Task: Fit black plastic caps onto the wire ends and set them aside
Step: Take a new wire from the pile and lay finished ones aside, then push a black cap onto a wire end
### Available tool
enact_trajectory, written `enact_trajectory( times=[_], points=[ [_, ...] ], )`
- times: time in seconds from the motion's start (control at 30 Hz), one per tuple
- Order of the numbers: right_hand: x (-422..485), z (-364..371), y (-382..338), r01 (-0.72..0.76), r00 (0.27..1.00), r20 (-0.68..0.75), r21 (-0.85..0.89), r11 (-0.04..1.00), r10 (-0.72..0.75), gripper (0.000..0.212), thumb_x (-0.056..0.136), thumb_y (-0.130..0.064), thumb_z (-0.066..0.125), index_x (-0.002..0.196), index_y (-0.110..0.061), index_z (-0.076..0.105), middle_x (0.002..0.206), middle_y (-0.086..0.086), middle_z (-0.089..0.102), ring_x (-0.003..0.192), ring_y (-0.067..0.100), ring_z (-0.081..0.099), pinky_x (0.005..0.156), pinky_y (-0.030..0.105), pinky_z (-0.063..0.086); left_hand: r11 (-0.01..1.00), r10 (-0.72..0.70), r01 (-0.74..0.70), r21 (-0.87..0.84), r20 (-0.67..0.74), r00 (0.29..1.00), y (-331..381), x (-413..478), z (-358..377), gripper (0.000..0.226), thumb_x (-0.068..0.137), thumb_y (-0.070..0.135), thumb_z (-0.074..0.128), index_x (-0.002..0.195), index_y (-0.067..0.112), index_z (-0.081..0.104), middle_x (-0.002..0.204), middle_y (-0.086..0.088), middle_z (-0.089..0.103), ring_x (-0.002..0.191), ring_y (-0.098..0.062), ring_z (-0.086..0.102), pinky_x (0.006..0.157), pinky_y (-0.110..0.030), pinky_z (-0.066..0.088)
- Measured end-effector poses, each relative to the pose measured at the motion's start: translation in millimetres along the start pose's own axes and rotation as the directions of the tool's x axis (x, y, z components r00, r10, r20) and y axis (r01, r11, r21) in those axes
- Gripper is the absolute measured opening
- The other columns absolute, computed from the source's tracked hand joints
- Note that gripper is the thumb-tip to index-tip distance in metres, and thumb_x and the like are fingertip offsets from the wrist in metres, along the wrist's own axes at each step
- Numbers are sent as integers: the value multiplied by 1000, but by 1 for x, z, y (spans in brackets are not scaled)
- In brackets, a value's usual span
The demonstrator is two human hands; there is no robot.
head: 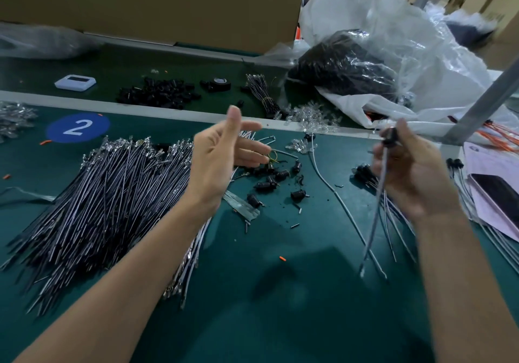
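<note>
The green work mat point(280, 315) is bare in the near middle, between the two forearms. It is hemmed on the left by a big heap of uncapped wires point(106, 194) and on the right by pink papers point(494, 171) at the table's edge. A pale strip point(168, 112) bounds it on the far side, and a slanting metal post point(483, 104) rises at the far right.

The left hand point(222, 160) hangs above the mat with fingers straight and spread, palm turned inward, holding nothing. Loose black caps point(269, 183) lie scattered just beyond it.

The right hand point(412, 171) pinches a wire point(376, 211) near its top end (a black cap point(390, 136) sits there), and the wire dangles toward the mat. Capped wires point(398, 230) lie beneath that hand.
</note>
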State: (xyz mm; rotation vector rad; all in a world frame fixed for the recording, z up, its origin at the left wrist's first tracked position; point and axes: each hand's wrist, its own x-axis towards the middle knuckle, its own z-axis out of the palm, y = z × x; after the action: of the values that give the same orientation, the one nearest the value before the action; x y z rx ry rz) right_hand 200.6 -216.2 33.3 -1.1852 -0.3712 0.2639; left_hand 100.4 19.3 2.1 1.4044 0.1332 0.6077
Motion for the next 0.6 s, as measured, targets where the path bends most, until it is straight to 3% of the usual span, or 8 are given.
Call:
enact_trajectory(
  times=[0.1, 0.2, 0.27, 0.33, 0.37, 0.4, 0.5, 0.6],
  points=[
    [-2, -34, -27, -55, 982, -187, -364, 930, -15, 31, 79, -44, 69, 77, -13, 66, 62, -3, 66, 56, 10, 58, 49, 15, 46, 999, -12, 7, -34, -136, 991, 1, 4, -6, 49, 104, 41, 36, 92, 8, 71, 70, -10, 74, 61, -25, 71, 58, -27, 57],
    [2, -53, -37, -105, 972, -220, -732, 673, -88, 42, 71, -48, 69, 83, -8, 69, 62, 4, 69, 56, 19, 53, 43, 15, 43, 998, -46, 36, -53, -192, 980, -1, 5, -7, 50, 103, 42, 38, 89, 9, 71, 69, -10, 73, 60, -23, 70, 58, -25, 56],
    [7, -55, -33, -153, 972, -222, -843, 516, -76, 42, 79, -44, 66, 94, -5, 72, 73, 9, 70, 59, 21, 58, 52, 24, 50, 997, -64, 52, -59, -213, 975, -3, 5, -7, 50, 103, 43, 39, 88, 8, 71, 69, -10, 73, 59, -23, 69, 57, -24, 55],
    [11, -51, -26, -186, 969, -226, -934, 305, -101, 37, 90, -40, 62, 104, -7, 73, 85, 11, 72, 72, 25, 66, 72, 39, 57, 997, -69, 58, -56, -232, 970, -4, 5, -7, 50, 102, 44, 40, 87, 8, 71, 69, -10, 73, 58, -23, 69, 56, -24, 54],
    [13, -45, -21, -171, 971, -202, -961, 218, -128, 34, 92, -38, 61, 106, -10, 73, 88, 9, 72, 78, 25, 67, 82, 40, 55, 997, -70, 59, -53, -241, 968, -5, 6, -7, 49, 102, 43, 40, 86, 8, 71, 68, -9, 73, 58, -22, 69, 55, -23, 54],
    [13, -36, -17, -134, 976, -160, -976, 174, -145, 30, 92, -36, 62, 106, -12, 73, 88, 3, 71, 79, 20, 67, 85, 35, 53, 997, -71, 61, -49, -250, 966, -6, 6, -8, 49, 102, 43, 41, 86, 9, 71, 68, -9, 73, 58, -22, 69, 55, -23, 54],
    [11, 4, 5, 48, 994, 29, -981, 188, -107, 13, 90, -23, 68, 98, -17, 76, 72, -16, 65, 59, -8, 59, 62, 7, 44, 997, -78, 68, -47, -283, 956, -7, 7, -9, 46, 103, 41, 42, 83, 10, 70, 69, -8, 73, 58, -22, 68, 55, -22, 53],
    [10, 48, 32, 233, 972, 233, -953, 192, -20, 12, 86, -13, 71, 96, -17, 77, 79, -9, 71, 66, -4, 60, 65, 0, 40, 997, -78, 69, -38, -350, 933, -9, 9, -12, 43, 103, 38, 45, 82, 10, 70, 68, -6, 73, 55, -20, 66, 54, -21, 52]
  ],
)
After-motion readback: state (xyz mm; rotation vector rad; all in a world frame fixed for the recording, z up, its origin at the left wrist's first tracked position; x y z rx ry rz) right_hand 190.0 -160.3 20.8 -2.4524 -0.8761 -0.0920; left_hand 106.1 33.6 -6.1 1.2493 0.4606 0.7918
